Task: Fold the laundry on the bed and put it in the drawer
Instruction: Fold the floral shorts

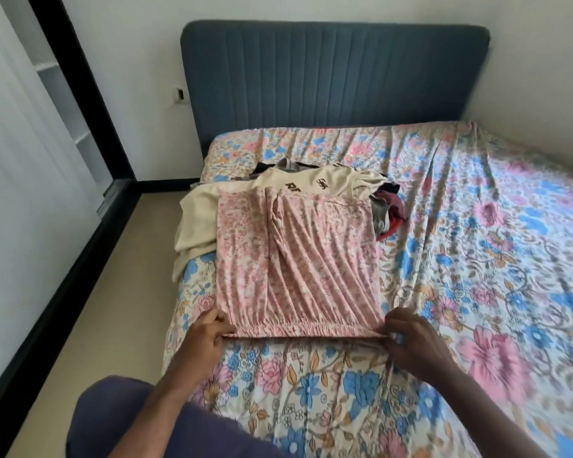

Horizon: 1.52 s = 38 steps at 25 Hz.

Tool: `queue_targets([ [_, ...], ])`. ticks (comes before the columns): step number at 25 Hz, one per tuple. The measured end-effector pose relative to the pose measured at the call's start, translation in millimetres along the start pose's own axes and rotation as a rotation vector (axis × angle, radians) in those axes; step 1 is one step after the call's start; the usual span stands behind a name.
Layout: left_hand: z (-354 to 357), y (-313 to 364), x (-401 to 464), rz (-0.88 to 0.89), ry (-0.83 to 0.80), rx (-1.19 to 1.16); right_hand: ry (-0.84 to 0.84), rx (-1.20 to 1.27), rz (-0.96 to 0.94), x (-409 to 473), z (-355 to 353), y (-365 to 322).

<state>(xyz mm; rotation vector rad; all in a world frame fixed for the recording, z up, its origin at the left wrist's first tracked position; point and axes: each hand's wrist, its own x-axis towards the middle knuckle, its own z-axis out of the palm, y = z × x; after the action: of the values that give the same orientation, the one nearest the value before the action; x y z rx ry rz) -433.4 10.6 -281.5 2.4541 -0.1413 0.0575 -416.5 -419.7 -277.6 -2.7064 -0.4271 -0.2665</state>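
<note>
In the middle of the frame a pink garment of thin flowered cloth with an elastic waistband [298, 259] lies spread flat on the bed with the flowered sheet [477, 259], the waistband toward the lower edge of the frame. The left hand [202, 335] pinches the left corner of the waistband, its fingers curled around the cloth, and the right hand [414, 338] pinches the right corner in the same way. The step in hand seems to be the folding of this one garment, which is stretched and made smooth but not yet folded over. The next move probably calls for lifting the waistband with both hands evenly and carrying it toward the far hem, so that the edges meet without wrinkles. Above it in the frame waits a cream shirt with dark letters [278, 190], and to the right of that a heap of dark clothes [387, 206], all unfolded. The drawer is not visible.
</note>
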Motion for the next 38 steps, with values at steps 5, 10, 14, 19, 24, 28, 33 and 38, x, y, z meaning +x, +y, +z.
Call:
queue_targets([
  [5,4,-1,-14,0.021,-0.069,0.027,0.024,-0.060,0.037,-35,11,-13],
  [10,4,6,-22,0.026,0.012,0.070,0.053,-0.068,0.001,-22,10,-23],
  [14,9,5,-25,0.043,-0.050,0.145,0.103,0.006,0.191,-31,9,-30],
  [19,12,26,-26,0.151,0.001,0.382,0.095,0.191,0.303,-30,12,-39],
  [24,66,99,-22,0.154,-0.138,0.371,0.023,0.347,0.764,-23,9,-41],
  [28,78,97,-23,0.136,-0.147,0.475,0.123,0.484,0.727,-19,-5,-61],
  [33,70,94,-29,0.146,-0.086,0.197,0.230,0.546,0.368,20,-23,-116],
  [38,31,61,-41,-0.532,0.592,-0.238,0.133,0.415,-0.010,67,12,-194],
])
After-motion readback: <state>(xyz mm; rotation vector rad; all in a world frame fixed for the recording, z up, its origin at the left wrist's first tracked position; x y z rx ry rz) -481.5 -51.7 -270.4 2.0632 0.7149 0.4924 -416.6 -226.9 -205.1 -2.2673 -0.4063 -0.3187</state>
